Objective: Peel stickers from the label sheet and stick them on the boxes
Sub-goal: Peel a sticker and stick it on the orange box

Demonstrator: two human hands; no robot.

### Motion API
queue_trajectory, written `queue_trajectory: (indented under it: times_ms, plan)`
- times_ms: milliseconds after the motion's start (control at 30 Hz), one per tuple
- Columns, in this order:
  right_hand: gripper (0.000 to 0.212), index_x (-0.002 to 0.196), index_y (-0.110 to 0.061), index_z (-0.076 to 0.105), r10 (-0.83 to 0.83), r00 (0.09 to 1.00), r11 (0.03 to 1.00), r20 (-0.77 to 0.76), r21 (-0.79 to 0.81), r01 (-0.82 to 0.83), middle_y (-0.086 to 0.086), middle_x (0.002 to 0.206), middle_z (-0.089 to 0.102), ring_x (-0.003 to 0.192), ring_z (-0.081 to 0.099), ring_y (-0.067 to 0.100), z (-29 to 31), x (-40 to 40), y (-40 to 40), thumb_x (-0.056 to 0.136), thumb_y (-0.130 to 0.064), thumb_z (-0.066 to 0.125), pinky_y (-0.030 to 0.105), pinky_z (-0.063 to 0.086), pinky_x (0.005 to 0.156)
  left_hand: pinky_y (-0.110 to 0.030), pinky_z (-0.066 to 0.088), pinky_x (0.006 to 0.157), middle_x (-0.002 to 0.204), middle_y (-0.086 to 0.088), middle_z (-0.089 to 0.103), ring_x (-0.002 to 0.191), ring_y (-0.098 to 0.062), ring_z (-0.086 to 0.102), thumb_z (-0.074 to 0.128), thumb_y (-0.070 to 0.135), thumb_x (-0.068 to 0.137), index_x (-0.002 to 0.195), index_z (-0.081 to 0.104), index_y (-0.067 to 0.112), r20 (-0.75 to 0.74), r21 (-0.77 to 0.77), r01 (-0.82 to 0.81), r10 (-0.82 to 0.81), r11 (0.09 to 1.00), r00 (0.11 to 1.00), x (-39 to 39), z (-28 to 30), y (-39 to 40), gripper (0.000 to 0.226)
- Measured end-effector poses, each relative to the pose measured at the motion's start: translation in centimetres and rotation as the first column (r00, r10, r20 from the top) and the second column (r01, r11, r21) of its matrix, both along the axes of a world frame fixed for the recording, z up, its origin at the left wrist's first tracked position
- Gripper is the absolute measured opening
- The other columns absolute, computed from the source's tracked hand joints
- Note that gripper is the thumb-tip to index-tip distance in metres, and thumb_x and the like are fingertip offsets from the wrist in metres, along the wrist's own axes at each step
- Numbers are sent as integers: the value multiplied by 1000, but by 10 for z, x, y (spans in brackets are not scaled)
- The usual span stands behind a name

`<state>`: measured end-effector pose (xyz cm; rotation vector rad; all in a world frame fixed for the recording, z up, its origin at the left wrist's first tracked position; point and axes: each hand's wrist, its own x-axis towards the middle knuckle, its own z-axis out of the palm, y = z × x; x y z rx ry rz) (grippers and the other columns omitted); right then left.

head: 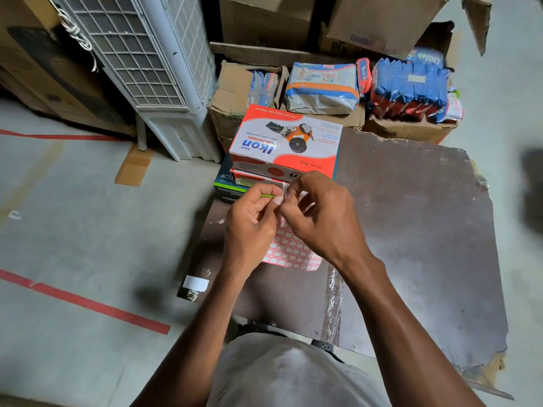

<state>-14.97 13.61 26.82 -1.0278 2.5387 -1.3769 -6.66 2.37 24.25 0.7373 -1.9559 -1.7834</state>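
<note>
A white label sheet (289,254) with a red grid of stickers hangs in front of me over a dark board. My left hand (249,224) pinches its top edge, and a thin green strip shows at that thumb. My right hand (320,215) pinches at the same top edge with thumb and forefinger, right beside the left fingertips. Just beyond the hands stands a stack of red and white tape-dispenser boxes (286,142), the top one lying flat with its print upside down to me. A dark box (227,183) lies under the stack.
The dark worn board (411,230) serves as the work surface, with torn edges at right. A white air cooler (158,63) stands at back left. Open cartons with diaper packs (323,86) and blue packets (408,83) sit behind the boxes. Red tape lines (88,302) cross the floor.
</note>
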Motion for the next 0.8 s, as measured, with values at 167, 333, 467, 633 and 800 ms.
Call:
queue_trajectory:
  times_ms: [167, 333, 467, 633, 800]
  plan:
    - [7, 87, -20, 69, -42, 989, 995, 144, -83, 54, -11, 91, 74, 76, 69, 6, 3, -1, 6, 93, -25, 67, 28, 59, 63, -35, 61, 84, 97, 5, 79, 93, -18, 76, 61, 10, 101, 100, 69, 20, 29, 62, -70, 68, 996, 997, 1, -2, -5, 14]
    - [7, 90, -25, 71, -95, 958, 990, 271, -72, 119, -17, 93, 73, 80, 69, 2, -5, -3, 12, 95, -28, 67, 17, 54, 62, -40, 62, 86, 100, 4, 79, 96, -24, 76, 61, 13, 101, 99, 71, 25, 80, 157, -105, 93, 982, 992, 0, -16, -12, 15]
    - [11, 86, -29, 69, -130, 913, 984, 387, -62, 166, -19, 95, 72, 84, 69, 4, -14, -1, 16, 97, -27, 68, 17, 54, 62, -50, 59, 93, 106, -4, 79, 102, -34, 73, 61, 15, 101, 106, 71, 17, 185, 268, -145, 97, 952, 978, 0, -47, -20, 12]
    - [11, 86, -25, 72, -160, 840, 971, 519, -71, 229, -13, 92, 75, 77, 72, 16, -26, 2, 25, 97, -22, 70, 38, 64, 69, -46, 58, 84, 104, -6, 78, 102, -38, 72, 62, 21, 101, 108, 71, 16, 294, 314, -147, 51, 938, 954, 10, -86, -23, 12]
    - [10, 90, -19, 72, -142, 791, 962, 594, -106, 252, -3, 92, 76, 72, 73, 17, -25, 4, 27, 98, -18, 67, 29, 62, 65, -35, 59, 77, 101, -1, 79, 95, -28, 75, 60, 19, 102, 106, 71, 19, 306, 308, -123, 24, 943, 952, 14, -98, -21, 12]
